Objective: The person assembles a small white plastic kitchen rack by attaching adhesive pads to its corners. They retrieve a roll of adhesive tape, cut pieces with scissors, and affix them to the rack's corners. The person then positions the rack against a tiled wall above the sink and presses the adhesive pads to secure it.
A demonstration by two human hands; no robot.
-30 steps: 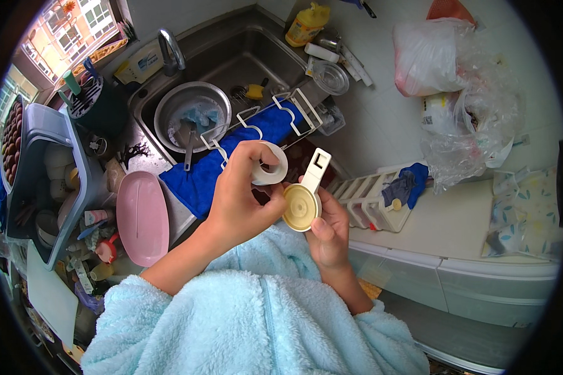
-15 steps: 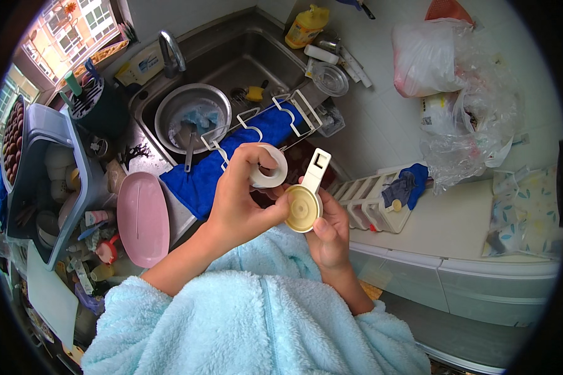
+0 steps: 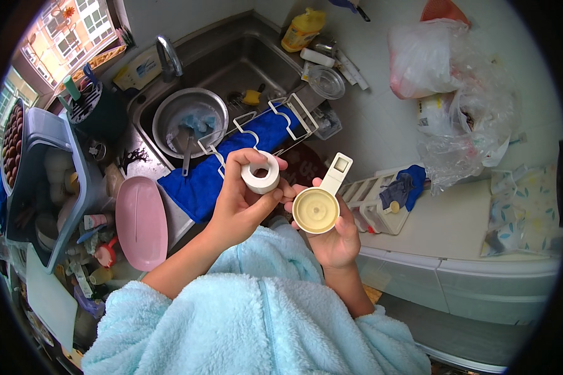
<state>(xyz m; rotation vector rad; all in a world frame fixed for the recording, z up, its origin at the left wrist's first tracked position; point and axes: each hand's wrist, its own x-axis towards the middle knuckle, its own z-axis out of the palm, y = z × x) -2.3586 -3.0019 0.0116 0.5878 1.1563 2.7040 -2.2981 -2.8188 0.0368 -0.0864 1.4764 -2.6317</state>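
Note:
My left hand (image 3: 234,209) is closed around a small roll of white tape (image 3: 261,182), its core hole facing up. In my right hand (image 3: 336,245) is a cream, round, shallow cup-shaped piece with a flat handle (image 3: 316,210); the handle points up and right and has a square opening near its end. My left fingertips are close to the rim of the round piece, and I cannot tell whether they touch. Beyond my hands a white wire rack (image 3: 297,119) lies over a blue cloth (image 3: 238,150) at the sink's edge.
The steel sink (image 3: 231,47) holds a metal bowl (image 3: 163,125) with a spoon. To the left are a pink tray (image 3: 141,219) and a grey-blue bin (image 3: 75,212). On the right, a white slotted rack (image 3: 369,212) stands on the counter, with plastic bags (image 3: 428,62) beyond.
My right hand has moved slightly right with the round piece, now turned more face up. My left thumb has come off it, and the tape roll has shifted left.

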